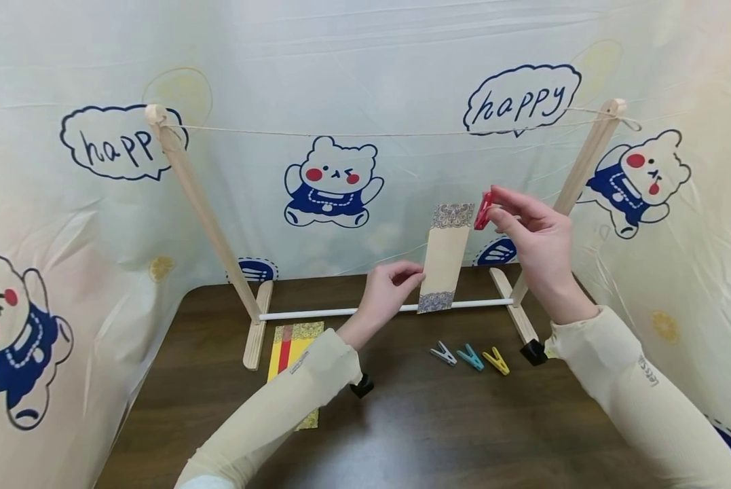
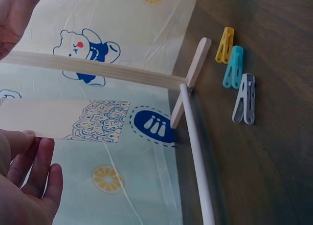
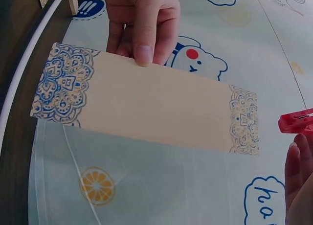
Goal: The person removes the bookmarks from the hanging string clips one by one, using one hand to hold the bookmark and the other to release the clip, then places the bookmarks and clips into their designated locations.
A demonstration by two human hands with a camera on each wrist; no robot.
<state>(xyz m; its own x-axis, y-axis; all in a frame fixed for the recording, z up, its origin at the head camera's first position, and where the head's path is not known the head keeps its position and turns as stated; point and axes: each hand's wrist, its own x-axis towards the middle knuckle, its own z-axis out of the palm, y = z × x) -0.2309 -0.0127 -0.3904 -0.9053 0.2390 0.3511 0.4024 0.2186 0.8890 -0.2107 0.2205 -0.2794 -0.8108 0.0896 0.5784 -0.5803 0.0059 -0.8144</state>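
Observation:
My left hand pinches a cream paper strip by its left long edge, between thumb and fingers. Blue lacy patterns cover both ends of the strip, which hangs upright in the air in front of a white rod. Just right of the strip's top, my right hand pinches a red clothespin between thumb and fingers. In the right wrist view the red clothespin stays apart from the strip. Above both hands a thin string runs between two wooden posts.
Grey, blue and yellow clothespins lie on the dark table. A yellow card with a red stripe lies partly under my left forearm. The left post and right post stand before a printed curtain.

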